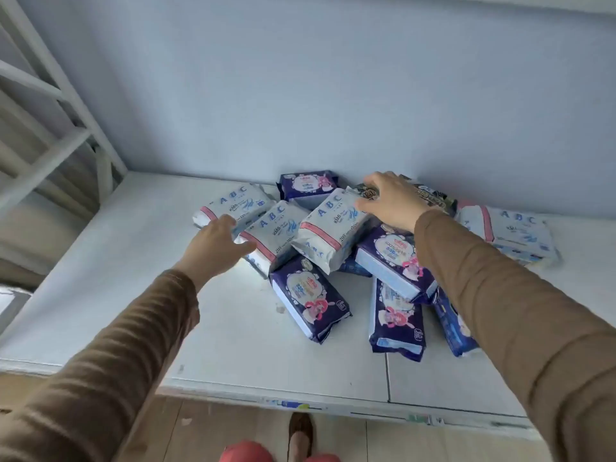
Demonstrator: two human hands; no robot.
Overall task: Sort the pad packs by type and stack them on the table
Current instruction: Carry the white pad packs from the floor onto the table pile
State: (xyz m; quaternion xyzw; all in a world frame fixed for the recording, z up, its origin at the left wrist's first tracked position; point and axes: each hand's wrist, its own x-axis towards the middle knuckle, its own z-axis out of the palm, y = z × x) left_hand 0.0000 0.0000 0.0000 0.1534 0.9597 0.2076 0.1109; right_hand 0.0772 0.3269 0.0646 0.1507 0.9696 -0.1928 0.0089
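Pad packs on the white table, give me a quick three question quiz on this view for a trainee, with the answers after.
1. True or false: the pad packs are already sorted into separate stacks by type.
2. Which pack type lies nearest the table's front edge? A) white ABC packs B) dark purple packs C) the black patterned pack
3. Fill in: the right hand reaches over the pile near the ____ at the back.

Key
1. False: white ABC packs and dark purple packs lie mixed in one loose pile.
2. B.
3. Black patterned pack. The left hand is by a white ABC pack; neither hand clearly grips anything.
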